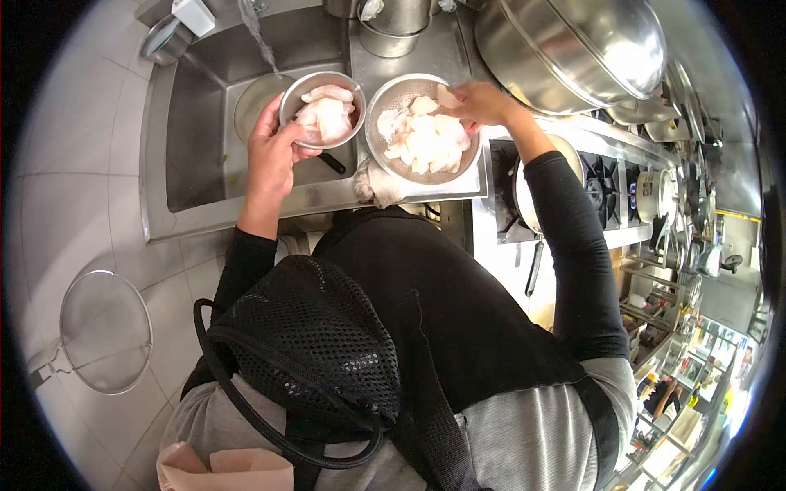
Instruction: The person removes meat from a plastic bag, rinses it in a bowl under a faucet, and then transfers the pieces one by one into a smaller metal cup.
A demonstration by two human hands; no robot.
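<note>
My left hand (274, 151) grips a small metal bowl (355, 125) by its side, thumb over the rim. Inside the bowl lie pale pink pieces (327, 110) that look like raw meat. Just right of it, a perforated metal colander (385, 96) on the steel counter holds a heap of pale, thin slices (430, 143). My right hand (485, 105) is at the colander's upper right rim, fingers pinched on one pale slice (448, 96). What the slices are cannot be made out for certain.
Water (260, 37) runs into the steel sink (196, 106), where a round vessel (246, 102) sits partly behind the bowl. A cloth (377, 184) lies at the counter edge. Right are a pan (528, 196), stove burners (602, 192) and a large steel vessel (565, 49). A strainer (106, 331) hangs left.
</note>
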